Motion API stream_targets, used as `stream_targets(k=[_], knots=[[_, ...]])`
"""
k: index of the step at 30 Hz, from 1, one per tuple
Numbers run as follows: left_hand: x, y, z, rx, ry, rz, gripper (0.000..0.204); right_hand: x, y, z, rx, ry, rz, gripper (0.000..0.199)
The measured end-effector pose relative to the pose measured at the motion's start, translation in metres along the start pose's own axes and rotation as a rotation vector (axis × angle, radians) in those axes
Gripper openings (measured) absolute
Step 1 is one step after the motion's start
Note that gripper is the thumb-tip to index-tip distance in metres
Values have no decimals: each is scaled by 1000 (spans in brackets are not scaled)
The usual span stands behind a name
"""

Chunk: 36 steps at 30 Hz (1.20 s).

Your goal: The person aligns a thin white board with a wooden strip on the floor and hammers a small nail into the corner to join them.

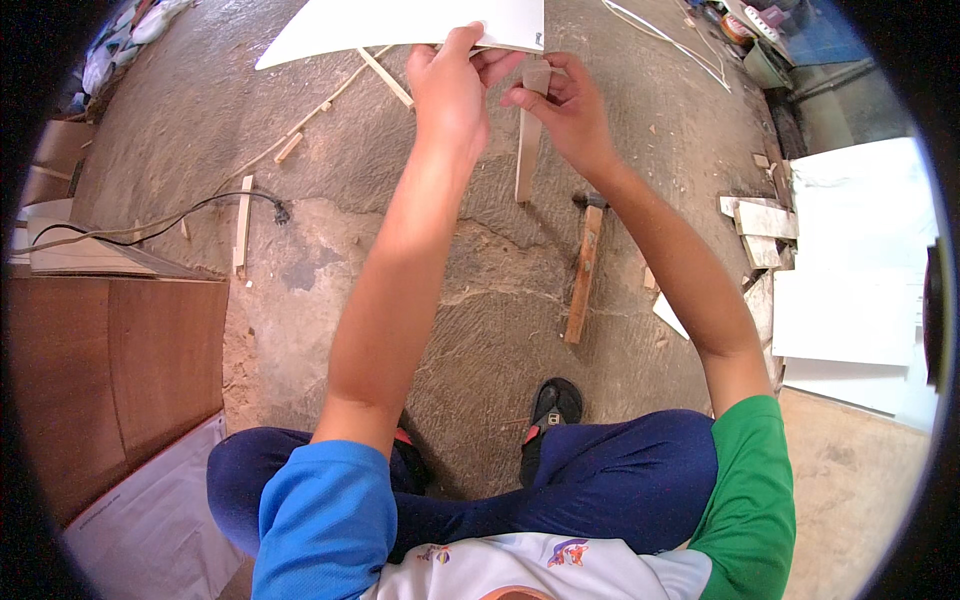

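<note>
A white panel [410,25] with a curved left edge and a straight right edge is held up at the top of the view. My left hand [452,85] is closed on its near edge, thumb on top and fingers underneath. Just beside its corner, my right hand [570,105] pinches the upper end of a pale wooden strip [526,160] that hangs downward. A small light flat piece [537,78] shows between the right fingers; whether it belongs to the strip I cannot tell. Nearer my feet lies a hammer [583,275] with a wooden handle, its dark head pointing away.
Thin wood strips [243,225] and a black cable [150,225] lie on the concrete floor to the left. A brown wooden box [120,360] stands at the left. On the right are scrap wood pieces [762,225] and white sheets [850,300]. A power strip [755,20] sits at the far right.
</note>
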State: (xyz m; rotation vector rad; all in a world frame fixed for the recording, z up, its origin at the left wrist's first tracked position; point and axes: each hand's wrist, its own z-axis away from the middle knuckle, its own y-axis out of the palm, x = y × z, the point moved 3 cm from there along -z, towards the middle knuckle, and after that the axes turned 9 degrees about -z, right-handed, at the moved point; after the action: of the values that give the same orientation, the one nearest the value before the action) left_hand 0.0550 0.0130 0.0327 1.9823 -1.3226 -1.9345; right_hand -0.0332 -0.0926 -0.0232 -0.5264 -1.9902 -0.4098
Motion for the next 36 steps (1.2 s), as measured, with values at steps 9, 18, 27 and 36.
stream_targets(k=[9, 18, 27, 36], knots=[[7, 0, -2, -9, 3, -28, 18, 4, 3, 1, -145, -115, 80, 33], [7, 1, -2, 8, 0, -37, 21, 7, 7, 11, -196, -121, 112, 36], [13, -3, -5, 20, -11, -16, 20, 18, 12, 14, -224, -121, 141, 39], [11, -2, -3, 27, -14, -8, 19, 16, 10, 11, -275, -154, 165, 37]])
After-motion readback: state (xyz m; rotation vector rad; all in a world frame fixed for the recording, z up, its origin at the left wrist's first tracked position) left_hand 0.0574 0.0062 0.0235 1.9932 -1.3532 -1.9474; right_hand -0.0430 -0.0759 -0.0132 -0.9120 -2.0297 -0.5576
